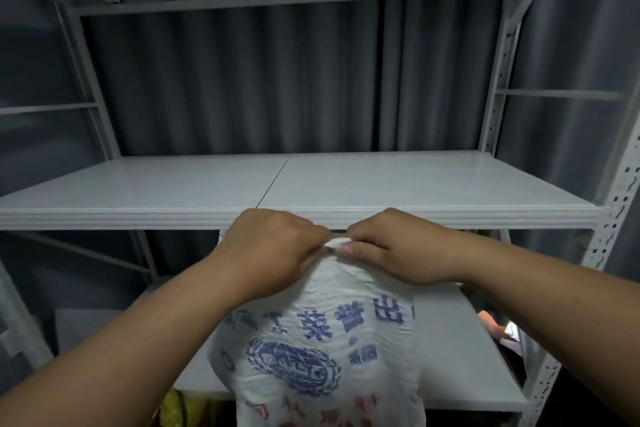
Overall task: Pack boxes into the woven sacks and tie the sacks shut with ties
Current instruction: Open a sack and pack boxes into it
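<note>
Hands: I'm pinching the sack mouth with left hand and right hand, fingers curled.
Sack: standing before the shelf.
Risk: bunched mouth is likely slipping loose; no tie showing.

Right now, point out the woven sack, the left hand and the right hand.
woven sack point(322, 333): head view, on its printed front panel.
left hand point(273, 246): head view, back of the hand, gripping the sack's top.
right hand point(398, 246): head view, back of the hand, pinching the sack's top.
</note>
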